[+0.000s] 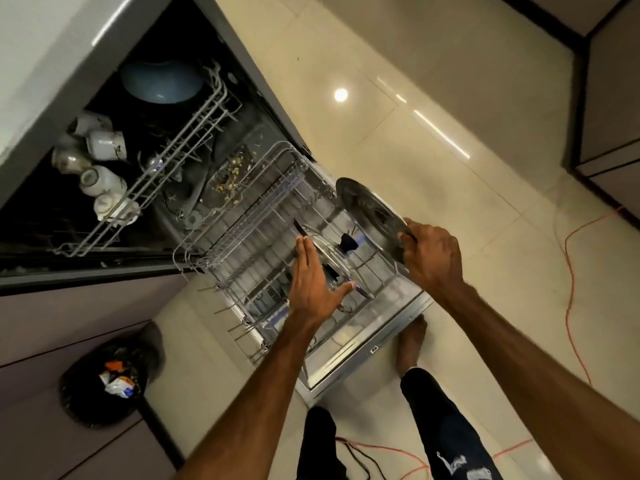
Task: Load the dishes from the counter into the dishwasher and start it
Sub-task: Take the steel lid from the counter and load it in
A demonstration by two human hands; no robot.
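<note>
Steel plate (367,216) stood tilted on edge over the right side of the pulled-out lower rack (235,244), its near rim gripped by the curled fingers of the right hand (431,258). The left hand (310,282), fingers straight and together, thumb spread, lay against a glass lid (329,249) upright in the rack. Farther left, the upper rack (180,150) held cups (104,143) and a blue bowl (159,83).

You stand in a home kitchen: an open built-in dishwasher (349,355) with grey wire racks (235,237) sits under a pale countertop (38,64), beside mauve cabinet fronts (69,323) and glossy cream floor tiles (433,174).
</note>
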